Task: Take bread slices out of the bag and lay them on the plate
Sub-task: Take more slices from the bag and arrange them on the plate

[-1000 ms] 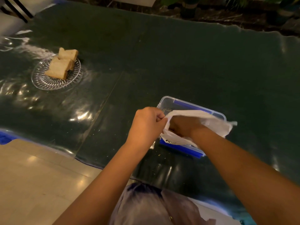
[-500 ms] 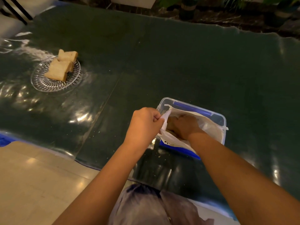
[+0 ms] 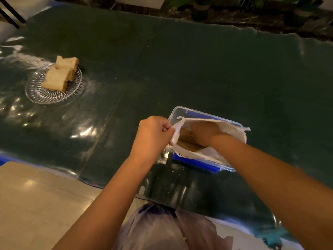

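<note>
Glossy green table [image 3: 198, 69]: left hand [image 3: 153, 134] pinches bag [image 3: 232, 128], right hand's [image 3: 203, 132] grip unclear.

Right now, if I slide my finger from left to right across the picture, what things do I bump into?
Glass plate with bread slices → left hand pinching the bag's edge → white bag in the plastic box, with the right hand inside.
</note>
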A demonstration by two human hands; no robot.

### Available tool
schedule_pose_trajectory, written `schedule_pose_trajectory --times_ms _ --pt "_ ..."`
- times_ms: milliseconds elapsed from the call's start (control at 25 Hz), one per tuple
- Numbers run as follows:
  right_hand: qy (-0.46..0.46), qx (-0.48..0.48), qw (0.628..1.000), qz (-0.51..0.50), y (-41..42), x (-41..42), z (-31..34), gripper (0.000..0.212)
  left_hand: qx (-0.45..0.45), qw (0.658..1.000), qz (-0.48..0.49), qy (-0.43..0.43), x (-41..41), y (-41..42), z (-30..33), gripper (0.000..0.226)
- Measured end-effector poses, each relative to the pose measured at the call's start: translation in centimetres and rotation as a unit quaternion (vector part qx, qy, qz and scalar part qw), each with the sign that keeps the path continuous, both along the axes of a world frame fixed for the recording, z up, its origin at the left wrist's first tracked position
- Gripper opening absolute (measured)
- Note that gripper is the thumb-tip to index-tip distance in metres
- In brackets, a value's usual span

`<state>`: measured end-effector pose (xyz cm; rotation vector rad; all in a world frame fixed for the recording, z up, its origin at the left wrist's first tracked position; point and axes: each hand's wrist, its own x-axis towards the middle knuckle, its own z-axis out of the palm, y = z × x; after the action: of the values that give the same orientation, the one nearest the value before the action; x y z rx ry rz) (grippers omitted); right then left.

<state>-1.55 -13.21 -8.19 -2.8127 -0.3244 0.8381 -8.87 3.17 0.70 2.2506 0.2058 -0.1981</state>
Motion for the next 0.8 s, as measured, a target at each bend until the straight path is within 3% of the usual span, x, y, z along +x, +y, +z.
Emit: schedule_pose_trajectory --times_ms 120,240,360,560,800 --pt "0.023 0.062 0.995 0.069 -0.7 -0.2 1.0 0.028 0.007 1.000 0.000 -0.012 0.0 0.1 0.0 0.026" --pt "0.056 0.015 0.990 0.130 -1.0 -1.7 1.3 0.032 0.014 1.000 -0.006 -0.015 -0.2 0.4 -0.3 0.020" --pt "0.068 0.096 0.989 0.089 -1.1 -3.1 1.6 0.045 0.003 1.000 -0.006 -0.016 -0.6 0.6 -0.7 0.014" --pt "-0.004 0.044 0.995 0.084 -0.4 -3.1 -0.2 0.037 0.016 0.999 -0.009 -0.029 -0.7 0.6 -1.0 0.017" --pt "-0.007 0.063 0.997 0.052 -1.1 -2.3 0.9 0.024 0.008 1.000 -0.015 -0.022 -0.3 0.3 -0.7 0.015"
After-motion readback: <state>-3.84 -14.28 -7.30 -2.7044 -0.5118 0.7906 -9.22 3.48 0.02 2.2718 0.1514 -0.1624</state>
